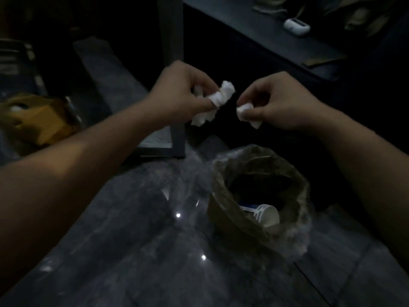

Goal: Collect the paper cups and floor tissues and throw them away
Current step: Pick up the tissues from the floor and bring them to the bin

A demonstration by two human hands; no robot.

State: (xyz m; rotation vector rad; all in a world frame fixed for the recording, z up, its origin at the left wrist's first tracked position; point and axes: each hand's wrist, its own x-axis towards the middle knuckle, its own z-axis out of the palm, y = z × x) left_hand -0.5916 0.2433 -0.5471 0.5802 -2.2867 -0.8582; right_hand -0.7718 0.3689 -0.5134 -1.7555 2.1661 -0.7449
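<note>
**Tissue wads pinched in both hands above the bin**

Hands fill the middle of the head view, both raised over a dim, glossy tiled floor (124,251). The left hand (179,96) sits near 11 o'clock of the frame's centre, its fingers curled tight around a crumpled white tissue (223,94); part of the wad sticks up past the fingertips and part hangs below the thumb. The right hand (278,103) is at about 1 o'clock, close beside the left but not touching it, thumb and fingers nipped shut on a smaller tissue scrap (247,114) that dangles under the knuckles. A dark gap separates the two white pieces.

Down at 5 o'clock from the hands stands a waste bin (223,180) lined with a clear plastic bag, its mouth open. Inside it, toward the near right rim, lies a white paper cup (267,216) on its side, with a blue-printed item just beside it at 9 o'clock. Neither tissue touches the bin.

At the frame's 9 o'clock a brownish cardboard box (42,122) rests on the floor. At 1 o'clock, on a dark shelf (254,25), sits a small white case (296,26). The scene is dark and slightly blurred.
</note>
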